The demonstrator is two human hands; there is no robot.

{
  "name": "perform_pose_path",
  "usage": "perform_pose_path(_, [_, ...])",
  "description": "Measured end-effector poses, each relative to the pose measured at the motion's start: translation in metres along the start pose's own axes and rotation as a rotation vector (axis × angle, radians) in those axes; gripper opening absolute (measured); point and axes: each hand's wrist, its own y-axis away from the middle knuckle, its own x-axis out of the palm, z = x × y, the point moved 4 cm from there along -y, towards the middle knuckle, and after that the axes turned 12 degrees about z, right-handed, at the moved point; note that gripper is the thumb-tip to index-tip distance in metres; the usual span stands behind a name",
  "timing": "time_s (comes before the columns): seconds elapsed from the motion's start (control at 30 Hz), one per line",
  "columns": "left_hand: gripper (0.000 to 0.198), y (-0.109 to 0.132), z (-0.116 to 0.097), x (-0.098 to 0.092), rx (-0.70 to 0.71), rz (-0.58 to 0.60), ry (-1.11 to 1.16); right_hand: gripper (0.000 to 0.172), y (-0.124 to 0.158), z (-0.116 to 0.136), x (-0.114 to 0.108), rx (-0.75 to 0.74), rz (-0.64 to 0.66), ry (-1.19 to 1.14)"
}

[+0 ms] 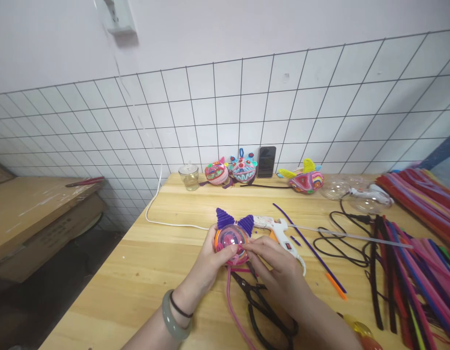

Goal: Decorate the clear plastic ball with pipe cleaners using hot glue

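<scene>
My left hand [207, 266] is wrapped round a clear plastic ball [230, 236], which is partly covered with coiled pink and orange pipe cleaners. Two purple pipe-cleaner ears [225, 218] stick up from its top. At the ball's right side, the thumb and fingertips of my right hand [279, 267] pinch what looks like a pink pipe cleaner [230, 291], whose long end hangs down toward me. Under my right hand lie black-handled scissors [252, 311], partly hidden. A white glue gun [283, 233] rests on the table just behind that hand.
Finished pipe-cleaner balls [243, 169], a phone [266, 162] and a glass cup [189, 177] stand along the tiled wall. A fish-shaped craft [307, 180] sits farther right. A black cable [334, 243] and bundles of coloured pipe cleaners [422, 282] lie at right.
</scene>
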Motion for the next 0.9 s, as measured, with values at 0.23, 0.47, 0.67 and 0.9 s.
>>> perform_pose_path(0.23, [0.047,-0.0004,0.0027,-0.0035,0.033,0.002,0.0,0.024,-0.0013,0.0022,0.0003,0.007,0.01,0.011])
perform_pose_path(0.47, [0.048,-0.0009,0.0033,-0.0042,0.028,0.009,-0.019,0.024,-0.0017,0.0035,0.0006,-0.009,0.002,0.011])
perform_pose_path(0.67, [0.046,-0.0009,0.0025,-0.0028,0.025,-0.006,-0.023,0.022,-0.0025,0.0046,0.0,0.012,-0.015,0.047])
perform_pose_path(0.9, [0.043,-0.0011,0.0024,-0.0031,0.035,-0.019,-0.051,0.022,-0.0018,0.001,0.0014,0.012,-0.016,0.028])
